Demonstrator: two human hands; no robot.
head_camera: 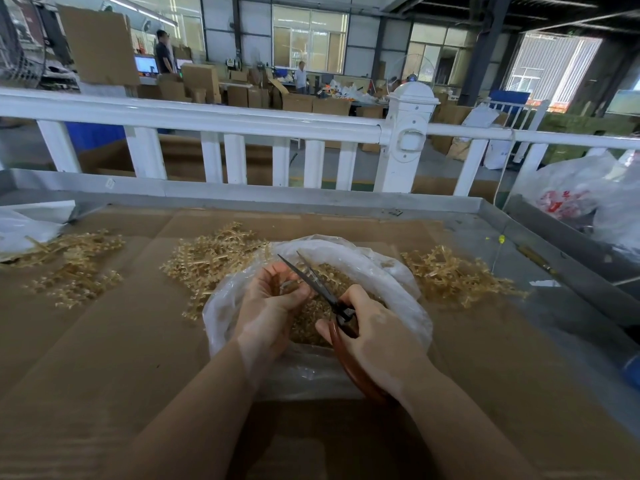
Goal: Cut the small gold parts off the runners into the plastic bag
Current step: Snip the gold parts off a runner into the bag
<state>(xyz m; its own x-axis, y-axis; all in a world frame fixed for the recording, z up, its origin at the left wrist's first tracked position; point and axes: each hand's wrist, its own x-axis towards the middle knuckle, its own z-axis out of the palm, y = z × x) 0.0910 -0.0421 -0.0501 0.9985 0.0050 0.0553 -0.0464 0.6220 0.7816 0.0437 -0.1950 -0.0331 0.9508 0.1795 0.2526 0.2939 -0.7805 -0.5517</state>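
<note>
Gripped in the right hand (372, 332): scissors (317, 284) with reddish-brown handles, fingers curled round the handles, blades parted and pointing up and away over the plastic bag (313, 368). Left hand (273, 299): fingers curled round a small gold runner piece (277, 284), held over the bag's open mouth, just beside the lower blade; whether the blade touches the piece cannot be told. Plastic bag: clear, mouth rolled open, standing on the cardboard sheet (114, 358) in front of the person; holds a heap of cut gold parts (332, 296). Pile of gold runners (207, 261): on the cardboard, touching the bag's left rim and reaching behind it. Second pile of runners (453, 275): just right of the bag. Third, looser scatter of runners (72, 268): well to the left of the bag. White railing (242, 126): beyond the bag, along the far edge of the metal table (311, 199). White bag with red print (568, 199): far right of the plastic bag, past the table edge. Cardboard boxes (207, 83) and two people stand in the hall behind the railing.
</note>
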